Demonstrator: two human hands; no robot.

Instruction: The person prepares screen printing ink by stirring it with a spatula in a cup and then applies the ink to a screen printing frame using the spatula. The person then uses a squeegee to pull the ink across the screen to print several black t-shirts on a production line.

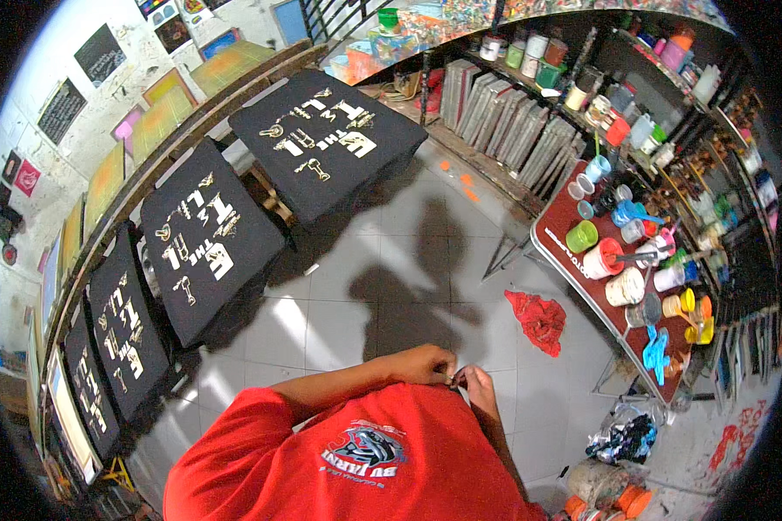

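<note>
My left hand (429,365) is closed, with its fingers curled together just in front of my red shirt (321,460). Close beside it my right hand (476,383) pinches with thumb and fingers. Between the two fingertips shows something small and dark, too small to name. Neither hand touches the black printed shirts (326,187), which lie flat on boards to the left. White and cream prints mark each of them.
A red-brown table (552,230) at the right carries several paint tubs and cups. Behind it, shelves (573,100) hold bottles and stacked frames (504,113). A crumpled red cloth (537,321) lies on the grey tiled floor (321,326). Jars (595,486) stand at the lower right.
</note>
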